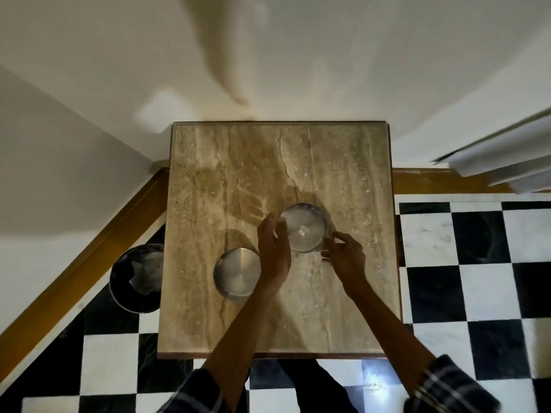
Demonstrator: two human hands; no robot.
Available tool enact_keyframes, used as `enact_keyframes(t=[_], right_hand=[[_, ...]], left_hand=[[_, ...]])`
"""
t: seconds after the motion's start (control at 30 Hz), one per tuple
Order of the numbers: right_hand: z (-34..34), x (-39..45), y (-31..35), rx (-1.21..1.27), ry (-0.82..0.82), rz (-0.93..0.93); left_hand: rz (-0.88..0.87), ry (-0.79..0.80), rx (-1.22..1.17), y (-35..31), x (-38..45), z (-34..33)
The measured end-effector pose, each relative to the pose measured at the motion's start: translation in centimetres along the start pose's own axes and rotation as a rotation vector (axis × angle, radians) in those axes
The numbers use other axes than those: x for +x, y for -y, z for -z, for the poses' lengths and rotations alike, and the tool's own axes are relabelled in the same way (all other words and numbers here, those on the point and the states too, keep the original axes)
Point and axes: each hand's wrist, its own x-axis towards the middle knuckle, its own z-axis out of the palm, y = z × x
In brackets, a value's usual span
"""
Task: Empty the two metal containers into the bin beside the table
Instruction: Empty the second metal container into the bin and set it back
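Table: a square, beige, veined stone-topped table [343,162] stands against the pale wall, its far edge touching it; the near edge is closest to the person.
Right container: a round, shiny metal container [302,227] sits upright on the table, right of centre and well in from every edge; its inside looks pale, but what it holds cannot be told.
Left container: a second round metal container [237,272] stands nearer the table's left edge and closer to the person, apart from the first one.
Left hand: the left hand [274,251] is between the two containers, fingers curved against the left wall of the right container; it hides part of the left container's right rim.
Right hand: the right hand [346,257] is at the right container's near-right side, fingertips pinched at its rim; whether they grip firmly cannot be told.
Bin: a round, dark, black-lined bin [135,278] stands on the floor just beside the table's left edge, mouth open upward, with pale crumpled matter inside.
Open room: the far half and the near strip of the tabletop are bare; black-and-white chequered floor [477,263] lies open on the right.
Sleeves: dark checked sleeves [441,386] are pushed up the forearms.
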Motion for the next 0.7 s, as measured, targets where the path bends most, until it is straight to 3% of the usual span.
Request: enact_keyframes(t=[0.13, 0.27, 0.37, 0.47, 0.6, 0.7], right_hand=[[-0.6, 0.5, 0.4, -0.094, 0.032, 0.112], [-0.9, 0.0, 0.6, -0.159, -0.035, 0.145], [-0.4, -1.0, 1.0, -0.218, -0.05, 0.155], [0.2, -2.7, 2.1, -0.25, -0.006, 0.211], [-0.7, -5.9, 5.3, -0.391, 0.125, 0.374], [-3.1, -8.8, 7.9, -0.476, 0.254, 0.428]], left_hand=[[0.068, 0.024, -0.005, -0.2, 1.3, -1.2], [0.133, 0.034, 0.038, 1.0, 2.6, -0.9], [0.37, -0.013, -0.213, -0.6, 2.6, 0.2], [0.425, 0.01, -0.357, -1.6, 1.4, 2.4], [0.562, 0.127, -0.631, -1.8, -1.5, 7.4], [0.606, 0.331, -0.884, 0.0, -3.2, 12.4]])
